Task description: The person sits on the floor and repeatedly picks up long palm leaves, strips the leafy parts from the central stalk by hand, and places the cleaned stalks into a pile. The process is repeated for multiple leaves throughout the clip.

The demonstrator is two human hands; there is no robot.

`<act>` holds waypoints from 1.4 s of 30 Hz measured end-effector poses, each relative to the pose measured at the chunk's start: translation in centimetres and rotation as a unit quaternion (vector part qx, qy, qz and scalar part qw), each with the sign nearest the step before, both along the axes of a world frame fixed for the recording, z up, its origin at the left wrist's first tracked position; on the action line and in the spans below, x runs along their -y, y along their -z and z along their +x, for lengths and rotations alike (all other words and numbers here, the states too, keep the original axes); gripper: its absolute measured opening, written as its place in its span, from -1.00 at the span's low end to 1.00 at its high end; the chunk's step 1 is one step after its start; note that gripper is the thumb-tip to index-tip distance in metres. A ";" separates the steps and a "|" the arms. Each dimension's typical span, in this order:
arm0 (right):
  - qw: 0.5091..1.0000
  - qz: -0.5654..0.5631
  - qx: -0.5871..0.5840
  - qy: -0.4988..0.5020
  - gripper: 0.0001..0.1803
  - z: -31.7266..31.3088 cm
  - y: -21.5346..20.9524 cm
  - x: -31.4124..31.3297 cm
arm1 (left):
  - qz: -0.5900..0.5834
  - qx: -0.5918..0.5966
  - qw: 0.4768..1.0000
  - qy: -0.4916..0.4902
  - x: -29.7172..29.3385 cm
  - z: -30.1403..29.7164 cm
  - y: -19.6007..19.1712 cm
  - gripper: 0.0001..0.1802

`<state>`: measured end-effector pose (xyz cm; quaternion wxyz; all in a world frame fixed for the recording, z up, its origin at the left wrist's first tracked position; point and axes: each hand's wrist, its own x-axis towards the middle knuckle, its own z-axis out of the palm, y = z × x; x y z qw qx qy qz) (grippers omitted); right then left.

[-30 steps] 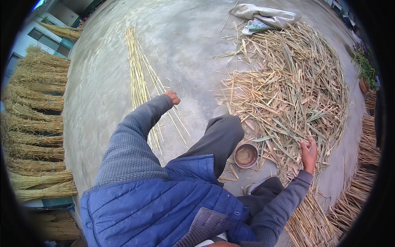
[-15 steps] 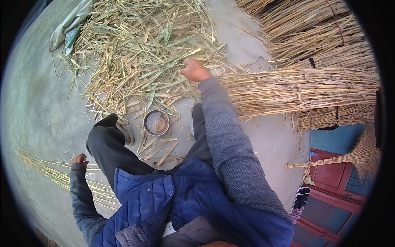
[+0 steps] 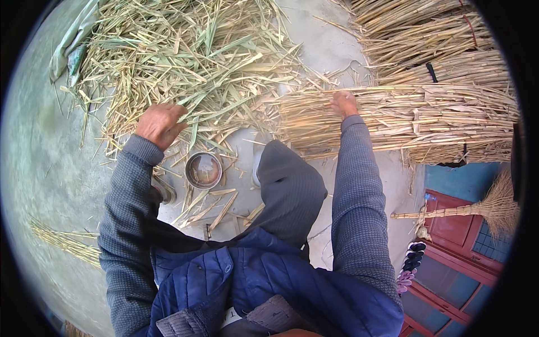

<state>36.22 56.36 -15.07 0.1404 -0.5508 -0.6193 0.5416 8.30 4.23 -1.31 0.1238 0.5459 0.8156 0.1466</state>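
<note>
Left hand over edge of loose straw heap, fingers loosely curled and slightly spread, gripping nothing visible. Right hand stretched out onto tied reed bundle lying across the ground at right, fingers pressed into the stalks; grip itself cannot be told. Small round metal bowl on concrete between the arms, near the knee. Broom beside red door.

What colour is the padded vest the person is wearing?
The padded vest is blue, worn over grey knitted sleeves; the head view shows it clearly.
</note>
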 end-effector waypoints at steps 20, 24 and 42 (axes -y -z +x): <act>0.974 0.145 0.006 0.171 -0.86 -1.8 2.3 -6.3 | -0.146 -0.008 0.989 0.008 0.1 -0.1 6.2 -0.62; 0.938 0.283 -0.030 0.196 -0.84 -3.2 1.4 -3.8 | -0.125 -0.008 0.992 0.007 0.7 -0.5 6.1 -0.63; 0.926 0.174 -0.297 -0.153 -0.63 -17.0 -21.4 28.3 | 0.128 -0.161 0.962 -0.180 3.7 -6.2 0.9 -0.39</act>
